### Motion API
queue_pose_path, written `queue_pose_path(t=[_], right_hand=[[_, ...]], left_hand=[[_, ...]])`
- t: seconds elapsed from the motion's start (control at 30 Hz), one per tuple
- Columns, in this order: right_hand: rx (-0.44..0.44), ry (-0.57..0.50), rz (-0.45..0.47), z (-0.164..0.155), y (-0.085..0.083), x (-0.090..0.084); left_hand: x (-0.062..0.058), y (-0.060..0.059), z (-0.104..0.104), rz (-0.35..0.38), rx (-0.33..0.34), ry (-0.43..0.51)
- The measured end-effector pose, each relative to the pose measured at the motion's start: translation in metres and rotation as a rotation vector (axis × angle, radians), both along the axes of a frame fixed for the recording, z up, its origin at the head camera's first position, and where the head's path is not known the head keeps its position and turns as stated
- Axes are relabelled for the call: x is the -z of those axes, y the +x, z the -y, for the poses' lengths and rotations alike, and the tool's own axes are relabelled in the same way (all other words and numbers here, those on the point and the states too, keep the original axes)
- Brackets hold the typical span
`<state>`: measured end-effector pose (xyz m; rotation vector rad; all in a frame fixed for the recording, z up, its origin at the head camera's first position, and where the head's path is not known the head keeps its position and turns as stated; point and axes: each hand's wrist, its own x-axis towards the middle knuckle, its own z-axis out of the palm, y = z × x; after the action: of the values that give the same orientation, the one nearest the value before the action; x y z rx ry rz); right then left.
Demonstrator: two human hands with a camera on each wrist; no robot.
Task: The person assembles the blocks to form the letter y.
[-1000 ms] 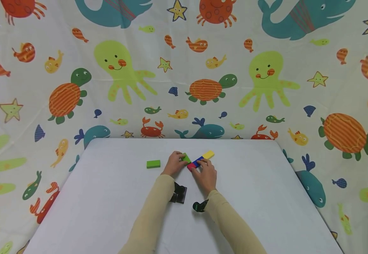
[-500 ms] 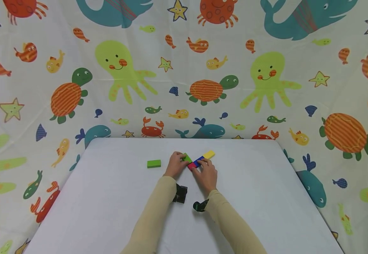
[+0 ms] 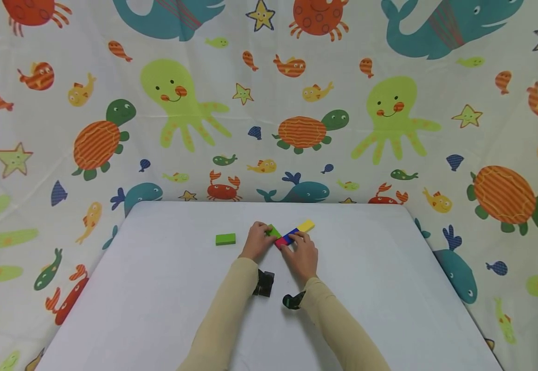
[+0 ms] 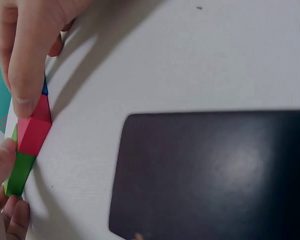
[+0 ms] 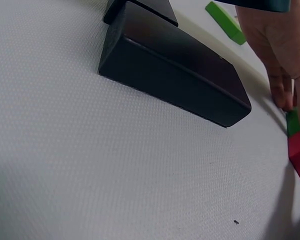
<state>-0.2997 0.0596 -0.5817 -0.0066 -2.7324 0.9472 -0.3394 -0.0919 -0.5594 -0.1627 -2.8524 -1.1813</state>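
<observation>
My left hand (image 3: 256,242) pinches a green block (image 3: 274,231) between thumb and fingers. One end of it meets the red block (image 4: 35,132) at an angle, as the left wrist view shows. My right hand (image 3: 303,256) grips at the red block and the blue block (image 3: 290,236), with its fingertips right on them. Red, blue and a yellow block (image 3: 306,225) form a slanting row. The far side of the row is partly hidden by my fingers. Left of my left hand lies a second green block (image 3: 225,239), flat on the table.
Black blocks (image 5: 175,65) stand on the white table (image 3: 157,288), nearer to me than the coloured row. A black wrist camera (image 3: 292,301) sits by my right sleeve. Behind the table's far edge hangs a cloth (image 3: 250,144) printed with sea animals.
My left wrist and forearm have shifted slightly to the right. Both hands stay on the same blocks, and the row looks almost unchanged.
</observation>
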Motion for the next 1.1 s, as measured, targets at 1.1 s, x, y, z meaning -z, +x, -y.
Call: queue_pose_path(t=[1.1], right_hand=[[0.006,0.015,-0.011,0.002,-0.002,0.002]], left_hand=[[-0.012,0.005,0.073,-0.265,-0.256,-0.371]])
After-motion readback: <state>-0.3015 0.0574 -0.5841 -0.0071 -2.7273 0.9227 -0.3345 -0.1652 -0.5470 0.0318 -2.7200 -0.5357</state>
